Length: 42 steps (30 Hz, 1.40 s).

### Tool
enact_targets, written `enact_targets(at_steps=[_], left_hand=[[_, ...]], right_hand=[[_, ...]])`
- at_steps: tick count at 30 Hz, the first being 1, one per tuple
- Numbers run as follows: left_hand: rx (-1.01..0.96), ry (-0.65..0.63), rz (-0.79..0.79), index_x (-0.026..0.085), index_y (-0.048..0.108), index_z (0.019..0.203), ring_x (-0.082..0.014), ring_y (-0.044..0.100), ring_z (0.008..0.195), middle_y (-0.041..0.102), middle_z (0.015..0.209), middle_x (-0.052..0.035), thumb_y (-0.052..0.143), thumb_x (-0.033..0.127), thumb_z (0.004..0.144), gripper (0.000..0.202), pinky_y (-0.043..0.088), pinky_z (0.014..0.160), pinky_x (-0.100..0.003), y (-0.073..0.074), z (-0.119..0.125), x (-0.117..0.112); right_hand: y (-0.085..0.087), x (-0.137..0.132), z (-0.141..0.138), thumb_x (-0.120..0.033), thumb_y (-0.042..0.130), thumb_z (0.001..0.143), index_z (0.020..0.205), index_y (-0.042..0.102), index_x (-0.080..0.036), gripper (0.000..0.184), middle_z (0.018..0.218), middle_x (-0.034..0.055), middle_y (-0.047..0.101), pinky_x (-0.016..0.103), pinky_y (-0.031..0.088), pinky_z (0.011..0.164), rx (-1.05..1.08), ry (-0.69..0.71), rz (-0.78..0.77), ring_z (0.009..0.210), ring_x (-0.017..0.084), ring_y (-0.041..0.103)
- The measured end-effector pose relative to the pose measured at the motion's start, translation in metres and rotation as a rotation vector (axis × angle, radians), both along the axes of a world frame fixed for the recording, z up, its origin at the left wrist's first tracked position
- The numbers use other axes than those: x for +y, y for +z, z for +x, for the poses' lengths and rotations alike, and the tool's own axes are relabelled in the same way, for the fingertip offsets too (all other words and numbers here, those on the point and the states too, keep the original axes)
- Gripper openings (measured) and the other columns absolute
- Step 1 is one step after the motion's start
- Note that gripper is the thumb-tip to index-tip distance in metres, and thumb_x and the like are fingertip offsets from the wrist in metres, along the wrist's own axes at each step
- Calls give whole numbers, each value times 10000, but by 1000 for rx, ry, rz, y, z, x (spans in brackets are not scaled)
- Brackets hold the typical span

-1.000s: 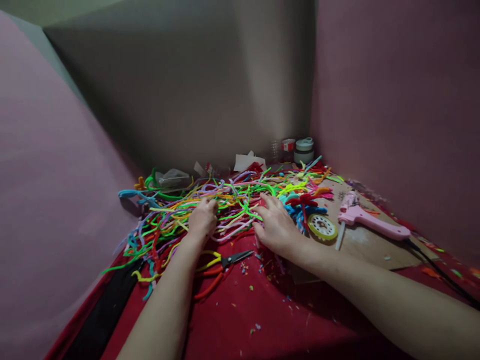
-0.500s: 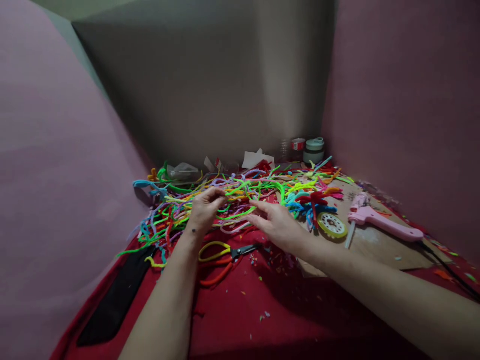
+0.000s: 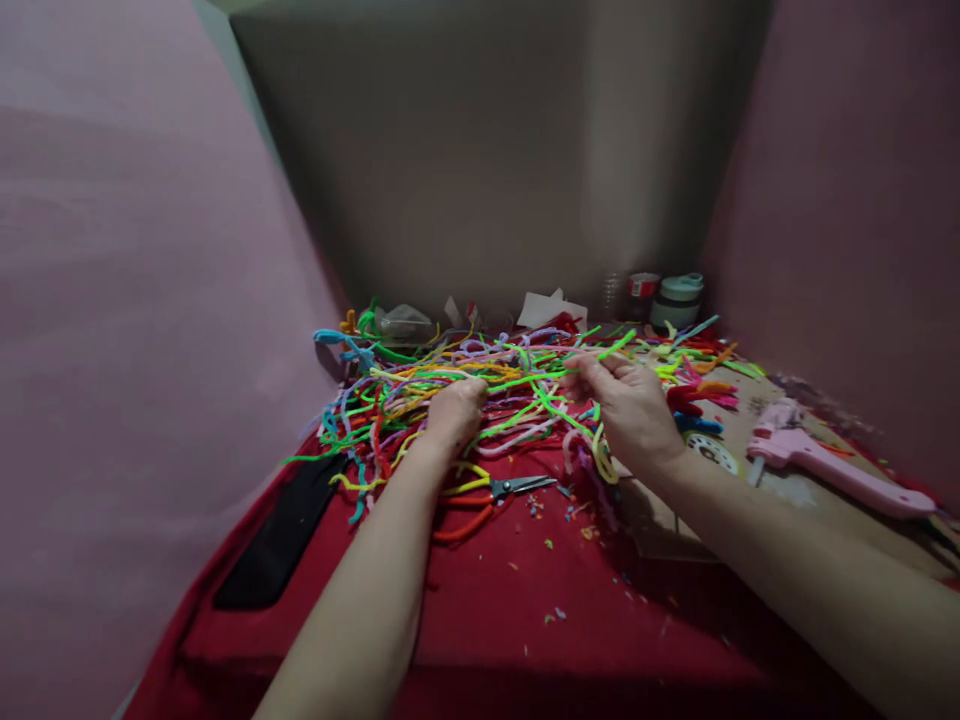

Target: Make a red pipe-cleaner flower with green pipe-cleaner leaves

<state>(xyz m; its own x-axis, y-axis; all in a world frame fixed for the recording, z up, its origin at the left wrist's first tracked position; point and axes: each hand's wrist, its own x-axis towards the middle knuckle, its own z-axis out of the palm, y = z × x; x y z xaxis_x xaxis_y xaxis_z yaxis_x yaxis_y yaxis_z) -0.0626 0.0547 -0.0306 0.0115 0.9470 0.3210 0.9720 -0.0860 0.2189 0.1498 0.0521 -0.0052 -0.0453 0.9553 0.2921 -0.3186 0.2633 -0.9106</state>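
Note:
A bright green pipe cleaner (image 3: 526, 379) stretches nearly straight between my two hands, above a tangled heap of many-coloured pipe cleaners (image 3: 420, 390). My left hand (image 3: 456, 412) is closed, pinching its left part. The fingertips of my right hand (image 3: 628, 405) grip it farther right, and its free end sticks up past them. Scissors (image 3: 517, 485) with yellow and red handles lie on the red cloth just below my left hand. Pale yellow and lilac pipe cleaners hang down beside my right hand.
A pink glue gun (image 3: 832, 460) rests on brown cardboard (image 3: 799, 495) at the right, by a white-and-yellow tape roll (image 3: 709, 452). A long black object (image 3: 281, 535) lies at left. Along the back stand a lidded cup (image 3: 677, 300) and white paper (image 3: 551, 310). Clippings dot the red cloth (image 3: 495, 610).
My hands have moved apart, pulling the green pipe cleaner out straight between them. My right hand has turned and risen a little. The view has shifted, so the scene sits farther right.

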Motion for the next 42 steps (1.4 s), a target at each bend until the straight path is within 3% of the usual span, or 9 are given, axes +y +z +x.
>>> enact_targets(at_steps=[4, 9, 15, 19, 24, 29, 36, 39, 42], left_hand=[[5, 104, 79, 192, 668, 842, -224, 591, 906, 646, 881, -91, 475, 191, 818, 195, 443, 794, -356, 2, -27, 6], [-46, 74, 177, 203, 716, 770, -217, 575, 938, 689, 879, -69, 483, 89, 692, 271, 423, 857, -329, 13, -35, 5], [-207, -106, 269, 229, 703, 832, -214, 465, 1142, 695, 988, -10, 517, 207, 763, 200, 322, 999, -383, 45, 6, -14], [-684, -352, -89, 172, 636, 1009, -178, 614, 821, 687, 915, -52, 580, 327, 745, 311, 472, 752, -304, 56, 43, -32], [-811, -248, -268, 145, 566, 560, -83, 470, 437, 552, 489, 9, 583, 309, 731, 236, 363, 446, -202, 52, 63, -38], [-788, -240, -288, 157, 507, 515, -59, 354, 371, 471, 424, 34, 539, 323, 756, 294, 249, 383, -199, 44, 69, -35], [-578, -352, -239, 158, 541, 554, -84, 427, 415, 527, 455, 22, 468, 355, 794, 319, 324, 432, -210, 30, 73, -32], [-535, -252, -95, 160, 624, 625, -102, 515, 487, 595, 530, 10, 447, 368, 803, 326, 384, 491, -208, 34, 62, -26], [-467, 19, 179, 158, 678, 714, -140, 578, 627, 650, 643, -18, 481, 320, 776, 263, 418, 609, -232, 46, 27, -20]], right_hand=[[8, 3, 14, -310, 567, 756, 726, 601, -144, 172, 550, -9, 571, 222, 422, 505, 61, -74, 17, 480, 88, 526], [6, 6, 20, -312, 543, 774, 724, 567, -158, 164, 556, -12, 563, 227, 424, 503, 113, -65, 11, 485, 93, 535], [4, 4, 16, -287, 542, 769, 714, 559, -149, 149, 531, -14, 560, 215, 420, 476, 141, 30, -52, 452, 85, 518], [4, 4, 15, -303, 548, 765, 720, 545, -149, 161, 545, -14, 566, 214, 428, 475, 140, 46, -72, 449, 81, 520], [5, 0, 13, -338, 577, 751, 781, 551, -160, 183, 619, -8, 592, 226, 449, 514, 102, 92, -41, 500, 85, 547], [-4, -6, 6, -325, 661, 675, 803, 597, -151, 226, 668, 3, 623, 222, 437, 507, -76, 263, -62, 508, 84, 541], [-16, -6, 4, -279, 606, 700, 689, 618, -141, 139, 552, -6, 568, 216, 382, 465, -356, 89, -11, 489, 99, 505], [-17, -7, 4, -314, 584, 728, 665, 591, -150, 176, 552, -4, 567, 214, 368, 434, -347, 120, -30, 453, 92, 485], [-20, -10, 1, -348, 597, 723, 690, 564, -157, 197, 572, -3, 579, 209, 373, 407, -286, 226, -117, 432, 92, 499]])
